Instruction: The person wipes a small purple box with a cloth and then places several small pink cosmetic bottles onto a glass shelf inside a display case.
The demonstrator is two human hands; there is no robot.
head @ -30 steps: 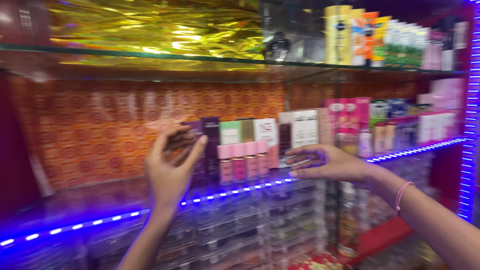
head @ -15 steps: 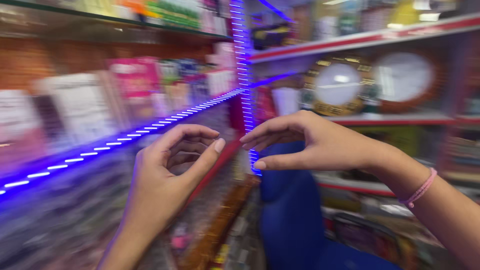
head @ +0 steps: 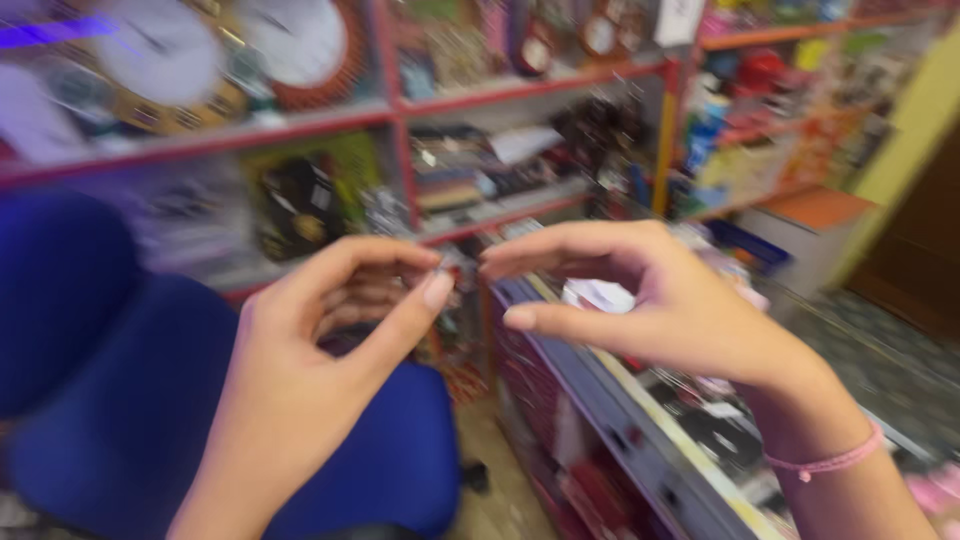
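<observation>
Red shelves point(head: 520, 95) behind hold round wall clocks point(head: 295, 40) and many blurred small goods. A glass counter surface point(head: 640, 400) stands below on the right, and a blue chair point(head: 110, 400) on the left. The left hand point(head: 320, 350) and right hand point(head: 640, 300) are raised with fingertips almost meeting. Both hands are curled half open, and I cannot tell if they hold anything. A pink bracelet point(head: 830, 462) is on the right wrist.

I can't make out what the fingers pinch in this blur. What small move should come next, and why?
Probably hold both hands still. The left hand and right hand meet fingertip to fingertip above the blue chair, and whatever sits between them is too small and smeared to make out.
</observation>
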